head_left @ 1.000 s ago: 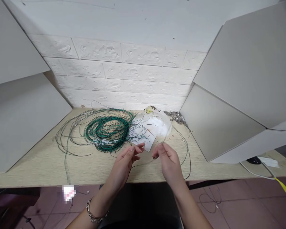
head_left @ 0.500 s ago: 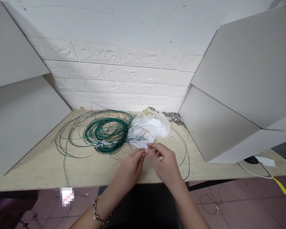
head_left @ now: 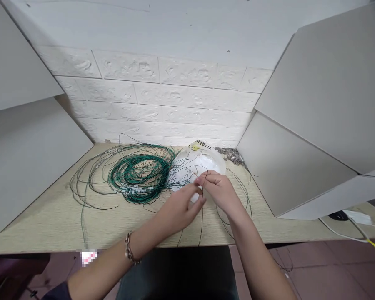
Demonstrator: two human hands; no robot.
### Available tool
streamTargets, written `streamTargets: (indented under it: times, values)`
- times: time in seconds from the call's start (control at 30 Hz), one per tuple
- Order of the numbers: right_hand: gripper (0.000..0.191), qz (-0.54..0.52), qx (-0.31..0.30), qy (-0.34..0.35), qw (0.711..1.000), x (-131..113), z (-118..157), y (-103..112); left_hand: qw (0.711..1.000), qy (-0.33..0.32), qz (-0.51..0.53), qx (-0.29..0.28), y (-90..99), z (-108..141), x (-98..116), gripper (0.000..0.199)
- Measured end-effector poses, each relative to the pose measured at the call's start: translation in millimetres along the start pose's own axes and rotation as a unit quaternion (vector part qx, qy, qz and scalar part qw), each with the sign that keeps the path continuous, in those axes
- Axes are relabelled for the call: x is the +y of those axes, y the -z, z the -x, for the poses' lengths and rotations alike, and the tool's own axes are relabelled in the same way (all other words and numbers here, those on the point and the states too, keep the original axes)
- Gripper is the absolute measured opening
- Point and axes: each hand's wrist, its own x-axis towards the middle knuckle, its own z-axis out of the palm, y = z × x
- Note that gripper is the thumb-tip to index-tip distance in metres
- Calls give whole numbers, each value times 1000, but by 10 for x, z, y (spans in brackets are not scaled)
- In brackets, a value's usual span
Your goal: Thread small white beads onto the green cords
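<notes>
My right hand (head_left: 218, 189) pinches a thin dark wire (head_left: 201, 227) between thumb and fingers. The wire sticks up a little above the fingertips and hangs down past them over the table's front. My left hand (head_left: 183, 208) is close beside it, thumb parted from the curved fingers, its tips near the wire. To the left lies a coil of green wires (head_left: 140, 177) with small white pieces (head_left: 136, 190) threaded on some. Behind the hands is a clear plastic bag (head_left: 218, 160) holding white bits, partly covered by loose wire ends and my fingers.
A heap of small greyish metal-looking pieces (head_left: 233, 156) lies against the right panel (head_left: 303, 162). Another panel (head_left: 34, 166) stands at the left, and a white brick-pattern wall (head_left: 162, 100) behind. White cables (head_left: 340, 235) hang at the right table edge.
Both hands have risen slightly, away from the table's front edge. My left thumb has parted from the fingers, and a dark wire now hangs below my right hand.
</notes>
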Motion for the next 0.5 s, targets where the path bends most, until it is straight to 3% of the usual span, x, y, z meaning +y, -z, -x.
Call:
streamTargets:
  times: [0.07, 0.17, 0.23, 0.33, 0.43, 0.5]
  values:
    - [24, -53, 15, -20, 998, 44, -81, -23, 979, 85, 186, -5, 25, -132, -12, 21]
    - [23, -86, 43, -61, 993, 125, -186, -88, 908, 189, 374, 1, 37, -327, -44, 23]
    - [21, -74, 57, -51, 994, 170, -255, -124, 880, 228, 416, 10, 39, -432, -75, 18]
    - [22, -43, 57, -16, 997, 161, -331, -92, 866, 247, 435, -4, 53, -542, -152, 4]
    - [28, 28, 14, -33, 999, 38, -312, 105, 866, 245, 435, -21, 112, -607, -285, 4]
    - [23, 59, 31, -70, 995, -55, -252, 288, 869, 254, 424, -16, 187, -634, -400, 8]
